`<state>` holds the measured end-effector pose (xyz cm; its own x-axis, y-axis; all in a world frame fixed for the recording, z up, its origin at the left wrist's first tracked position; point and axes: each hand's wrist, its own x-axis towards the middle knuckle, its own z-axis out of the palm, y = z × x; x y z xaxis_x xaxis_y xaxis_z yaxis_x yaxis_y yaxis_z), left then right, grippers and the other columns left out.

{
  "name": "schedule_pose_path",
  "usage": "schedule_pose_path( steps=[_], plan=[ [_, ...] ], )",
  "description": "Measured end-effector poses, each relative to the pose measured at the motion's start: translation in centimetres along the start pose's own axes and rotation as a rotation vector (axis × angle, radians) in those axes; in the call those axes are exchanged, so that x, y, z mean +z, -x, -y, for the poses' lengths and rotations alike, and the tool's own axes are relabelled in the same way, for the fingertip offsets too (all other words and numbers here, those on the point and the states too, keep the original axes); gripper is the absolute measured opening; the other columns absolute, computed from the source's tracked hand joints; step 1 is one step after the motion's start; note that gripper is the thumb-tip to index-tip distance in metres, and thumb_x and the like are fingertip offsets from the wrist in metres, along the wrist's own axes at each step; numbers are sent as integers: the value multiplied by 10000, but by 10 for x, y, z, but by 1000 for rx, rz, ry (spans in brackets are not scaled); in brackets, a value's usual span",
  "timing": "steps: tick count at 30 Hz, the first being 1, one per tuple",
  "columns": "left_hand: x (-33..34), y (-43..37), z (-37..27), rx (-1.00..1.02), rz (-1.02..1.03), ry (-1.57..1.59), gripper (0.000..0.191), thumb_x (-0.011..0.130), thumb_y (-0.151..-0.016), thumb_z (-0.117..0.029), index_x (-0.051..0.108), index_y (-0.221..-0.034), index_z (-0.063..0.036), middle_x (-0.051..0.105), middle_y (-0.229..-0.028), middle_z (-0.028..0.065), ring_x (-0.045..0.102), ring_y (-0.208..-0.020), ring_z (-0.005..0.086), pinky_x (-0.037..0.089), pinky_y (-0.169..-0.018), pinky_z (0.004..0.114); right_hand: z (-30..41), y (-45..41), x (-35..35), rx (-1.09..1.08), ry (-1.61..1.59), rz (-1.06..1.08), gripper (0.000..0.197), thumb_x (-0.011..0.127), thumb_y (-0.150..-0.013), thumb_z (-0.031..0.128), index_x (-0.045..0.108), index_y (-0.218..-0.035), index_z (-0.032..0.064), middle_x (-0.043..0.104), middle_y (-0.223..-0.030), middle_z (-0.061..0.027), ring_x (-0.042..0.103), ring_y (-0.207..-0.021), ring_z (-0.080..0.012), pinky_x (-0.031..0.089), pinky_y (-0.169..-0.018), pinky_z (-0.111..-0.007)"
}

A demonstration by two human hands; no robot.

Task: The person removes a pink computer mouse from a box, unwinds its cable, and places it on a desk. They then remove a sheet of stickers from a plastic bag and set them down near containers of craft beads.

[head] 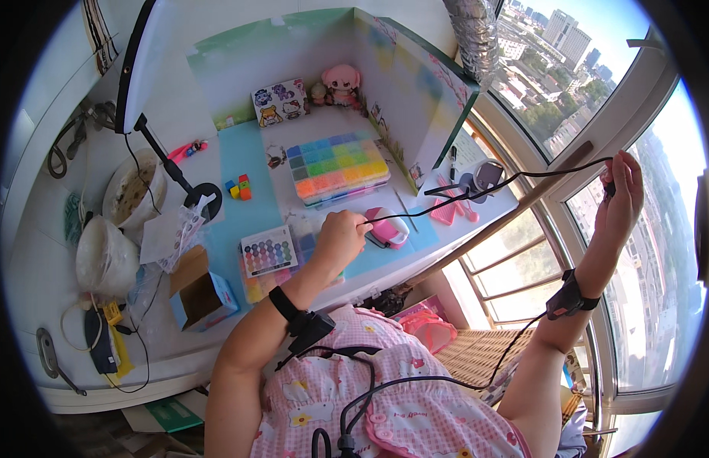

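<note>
A thin black cable (pixel 480 194) stretches across the picture between my two hands. My left hand (pixel 342 239) pinches one part of it above the table, just left of a pink and white device (pixel 389 228). My right hand (pixel 620 186) is raised by the window at the right, closed on the cable and a small dark end piece. Black straps with small black units sit on both forearms. Near my left hand lie a colour chart card (pixel 268 251) and, farther back, a clear divided case of coloured beads (pixel 338 166).
A ring-shaped lamp on a stand (pixel 204 200), an open cardboard box (pixel 203 295) and plastic-lined bowls (pixel 105 257) stand at the left. A folding backdrop (pixel 412 86) encloses the back. Pink tools (pixel 444 212), a pen (pixel 453 157) and headphone-like gear lie near the right edge.
</note>
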<state>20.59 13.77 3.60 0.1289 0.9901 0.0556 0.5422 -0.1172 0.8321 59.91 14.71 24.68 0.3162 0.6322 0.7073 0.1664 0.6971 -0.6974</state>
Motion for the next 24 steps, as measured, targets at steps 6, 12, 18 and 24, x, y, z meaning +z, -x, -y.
schedule_pose_path(
  steps=[6, 12, 18, 24],
  plan=[
    [2, -6, 3, 176, -116, -185, 153, 606, -834, -102, 683, -824, 29, 633, -595, 148, 623, -489, 202, 488, -507, 298, 21, -25, 5, -15, -13, 40, 196, 579, -916, 87, 577, -1070, -35, 571, -790, -39, 452, -675, -77, 372, -656, -218],
    [6, -12, 5, 502, -157, -279, 178, 693, -748, -95, 623, -873, 12, 656, -787, 137, 642, -711, 237, 495, -620, 338, 32, 33, 73, -63, -246, 239, 146, 522, -939, 65, 567, -1058, -7, 563, -805, -39, 513, -708, -80, 442, -715, -250],
    [8, 12, -70, 503, -309, 215, 534, 654, -758, -25, 408, -1232, -13, 567, -1000, 185, 626, -840, 345, 540, -644, 377, 33, 62, 141, -68, -185, 188, 152, 583, -905, 52, 570, -1037, -21, 606, -821, -50, 577, -706, -89, 498, -669, -229],
    [-11, 0, -65, 629, -549, -188, 335, 572, -796, 57, 494, -1118, 5, 509, -1018, 200, 614, -744, 343, 515, -568, 386, 37, 83, 143, -109, -192, 123, 111, 567, -910, 47, 557, -1004, -13, 584, -794, -54, 541, -667, -101, 447, -626, -230]
  ],
)
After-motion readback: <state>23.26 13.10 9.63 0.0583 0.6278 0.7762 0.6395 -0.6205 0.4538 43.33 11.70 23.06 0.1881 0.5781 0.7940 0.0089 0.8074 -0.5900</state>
